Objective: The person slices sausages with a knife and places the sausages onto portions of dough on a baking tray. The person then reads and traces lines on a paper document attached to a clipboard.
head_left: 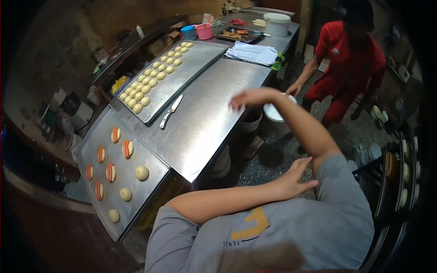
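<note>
My left hand (296,181) reaches across my chest with its fingers apart, the tips close to my right elbow and sleeve. It holds nothing that I can see. Raised over the edge of the steel table (205,123), my right hand (249,98) hangs from a bent wrist, its fingers smeared by motion. On the table to its left lies a knife (171,112) with a patterned handle. Beyond the knife, a large tray (157,102) carries rows of pale dough balls (145,81). A nearer tray (150,182) bears plain dough balls (141,173) and several pieces topped with orange-red strips (128,149).
A person in red (350,63) stands across the right side, one hand by a white lid or bowl (275,109). Papers (252,53), a dark tray of food (239,34), a white bucket (276,24) and a pink tub (204,31) occupy the far end. Racks (393,173) stand right.
</note>
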Motion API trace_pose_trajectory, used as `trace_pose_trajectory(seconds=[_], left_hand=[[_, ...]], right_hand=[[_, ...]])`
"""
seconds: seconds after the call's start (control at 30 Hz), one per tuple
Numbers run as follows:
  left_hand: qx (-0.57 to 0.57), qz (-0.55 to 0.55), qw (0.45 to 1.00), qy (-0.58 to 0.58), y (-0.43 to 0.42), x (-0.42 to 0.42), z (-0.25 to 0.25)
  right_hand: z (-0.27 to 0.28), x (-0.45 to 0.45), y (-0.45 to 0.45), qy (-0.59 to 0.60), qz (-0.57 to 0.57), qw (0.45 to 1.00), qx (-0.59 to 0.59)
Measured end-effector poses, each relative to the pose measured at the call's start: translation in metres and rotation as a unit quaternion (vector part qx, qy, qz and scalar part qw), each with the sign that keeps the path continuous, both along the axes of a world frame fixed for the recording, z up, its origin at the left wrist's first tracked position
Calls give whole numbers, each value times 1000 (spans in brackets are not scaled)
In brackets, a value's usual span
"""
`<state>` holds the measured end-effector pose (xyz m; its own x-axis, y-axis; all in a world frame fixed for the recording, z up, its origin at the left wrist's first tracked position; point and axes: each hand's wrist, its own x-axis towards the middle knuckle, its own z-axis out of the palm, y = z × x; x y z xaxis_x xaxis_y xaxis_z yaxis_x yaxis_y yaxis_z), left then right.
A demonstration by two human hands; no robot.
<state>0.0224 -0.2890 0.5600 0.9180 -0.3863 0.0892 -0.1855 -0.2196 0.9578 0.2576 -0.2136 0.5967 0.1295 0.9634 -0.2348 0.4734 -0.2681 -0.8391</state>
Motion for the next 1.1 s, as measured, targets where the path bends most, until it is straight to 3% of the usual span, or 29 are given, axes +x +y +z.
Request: trace_pose_trajectory(seconds=[0.07, 0.1, 0.17, 0.23, 0.33, 0.37, 0.43, 0.5, 0.53, 0.57, 0.6, 0.67, 0.77, 0.9, 1.0, 1.1], left_hand=[[-60, -7, 997, 38, -12, -1, 17], [-117, -6, 990, 76, -15, -1, 26], [-228, 0, 962, 152, -16, 0, 39], [-214, -65, 957, 184, -6, 1, 47], [-161, -244, 919, 263, 17, -2, 59], [-162, -243, 920, 263, 21, -4, 62], [-282, -314, 899, 113, 33, -8, 72], [-400, -371, 838, -31, 36, -14, 79], [-401, -369, 838, -24, 33, -18, 82], [-471, -397, 784, 78, 30, -25, 87], [-533, -417, 715, 177, 26, -32, 93], [-628, -432, 541, 357, 20, -43, 107], [-643, -412, 529, 369, 13, -51, 115], [-613, -399, 583, 352, 1, -44, 94], [-579, -370, 641, 342, -17, -37, 72], [-540, -357, 698, 306, -33, -2, 57]], right_hand=[[25, 30, 3, -73, -107, 987, 91], [31, 40, 1, -175, -132, 974, 63], [26, 61, -7, -271, -132, 953, -35], [12, 78, -20, -355, -55, 929, -90], [14, 85, -39, -409, -56, 897, -157], [28, 84, -40, -411, -47, 884, -218], [53, 74, -36, -411, -53, 879, -236], [125, 99, -24, -410, -148, 877, -202], [158, 116, -16, -408, -194, 872, -189], [196, 143, -17, -402, -239, 866, -176], [197, 100, -18, -396, -284, 858, -163], [205, 88, -33, -388, -271, 867, -154], [202, 74, -39, -370, -225, 893, -122], [200, 70, -61, -350, -177, 916, -80], [218, -49, -36, -329, -134, 935, -19], [196, 74, -67, -336, -81, 938, 34]])
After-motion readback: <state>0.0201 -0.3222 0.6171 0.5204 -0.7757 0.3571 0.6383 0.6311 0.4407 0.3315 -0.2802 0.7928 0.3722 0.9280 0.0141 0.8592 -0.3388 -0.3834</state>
